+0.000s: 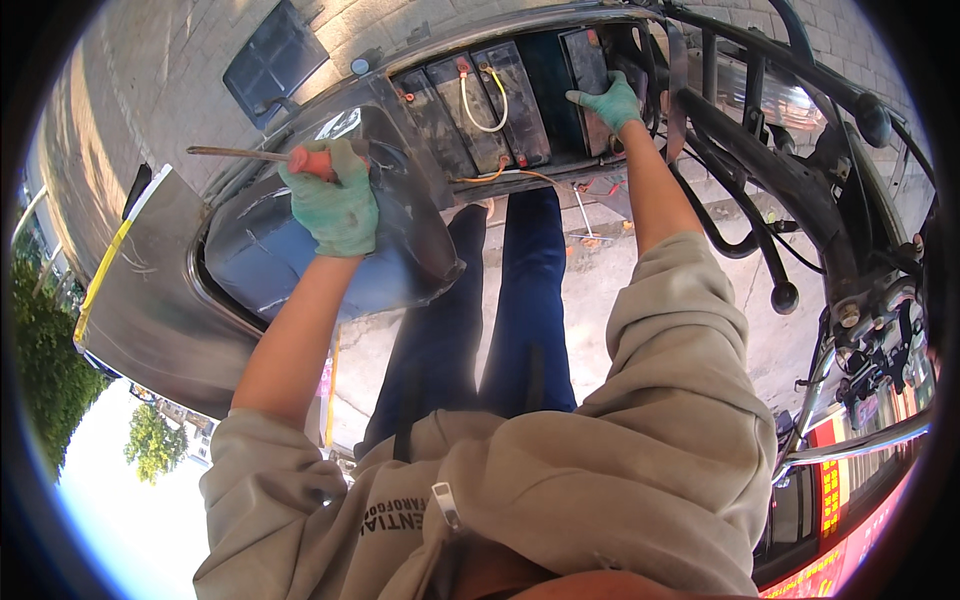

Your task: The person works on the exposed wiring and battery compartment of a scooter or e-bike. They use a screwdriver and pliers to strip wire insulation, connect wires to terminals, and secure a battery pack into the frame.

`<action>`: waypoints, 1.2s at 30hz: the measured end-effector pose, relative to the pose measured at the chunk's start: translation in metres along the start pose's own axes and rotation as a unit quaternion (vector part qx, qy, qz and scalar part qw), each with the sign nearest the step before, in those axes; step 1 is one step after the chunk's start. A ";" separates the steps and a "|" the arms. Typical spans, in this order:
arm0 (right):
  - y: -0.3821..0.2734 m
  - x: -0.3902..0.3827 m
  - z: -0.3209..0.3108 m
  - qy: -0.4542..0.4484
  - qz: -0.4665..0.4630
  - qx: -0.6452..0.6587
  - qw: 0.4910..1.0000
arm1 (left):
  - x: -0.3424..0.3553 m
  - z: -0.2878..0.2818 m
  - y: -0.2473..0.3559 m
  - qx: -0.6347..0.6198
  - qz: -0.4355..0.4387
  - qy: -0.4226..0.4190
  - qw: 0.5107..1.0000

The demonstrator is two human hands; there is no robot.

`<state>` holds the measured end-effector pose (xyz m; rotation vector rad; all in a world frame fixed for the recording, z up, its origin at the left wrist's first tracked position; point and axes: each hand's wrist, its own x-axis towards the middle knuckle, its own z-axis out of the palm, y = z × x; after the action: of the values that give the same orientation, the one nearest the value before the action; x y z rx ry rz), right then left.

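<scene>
Positioning of battery [584, 64] at far right judged in hand; screwdriver [312, 162] clenched in left hand [338, 203]; right hand [612, 103] laid on battery, pinch not determinable; firm grasp probably needed.

A screwdriver [262, 155] with an orange-red handle and a long, thin metal shaft is sitting in the gloved left hand [335, 205], its shaft pointing leftward and running almost level across the view; a dark, box-shaped battery [585, 68], showing a red patch at its far end, is standing right of the other batteries [440, 122], a dark gap separating them; the gloved right hand [612, 103] is resting on it.
</scene>
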<state>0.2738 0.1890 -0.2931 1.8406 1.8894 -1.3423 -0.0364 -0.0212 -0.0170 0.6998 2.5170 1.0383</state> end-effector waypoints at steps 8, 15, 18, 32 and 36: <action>0.008 0.016 -0.016 -0.070 -0.005 0.051 0.996 | 0.000 0.000 -0.005 -0.021 0.022 -0.002 1.000; 0.006 0.015 0.008 -0.066 -0.016 0.031 0.997 | 0.002 -0.001 -0.006 0.002 0.020 -0.005 1.000; 0.004 0.013 0.028 -0.042 -0.013 0.000 0.999 | 0.001 0.000 -0.008 0.024 0.031 0.002 0.999; -0.010 -0.126 0.036 -0.068 0.030 -0.249 0.966 | 0.000 0.004 0.004 -0.044 -0.014 -0.011 0.999; -0.010 -0.148 0.060 0.020 0.049 -0.221 0.974 | 0.000 0.002 0.001 -0.007 0.006 -0.018 1.000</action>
<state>0.2705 0.0452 -0.2235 1.7102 1.8940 -0.7767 -0.0354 -0.0196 -0.0175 0.7230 2.4764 1.0358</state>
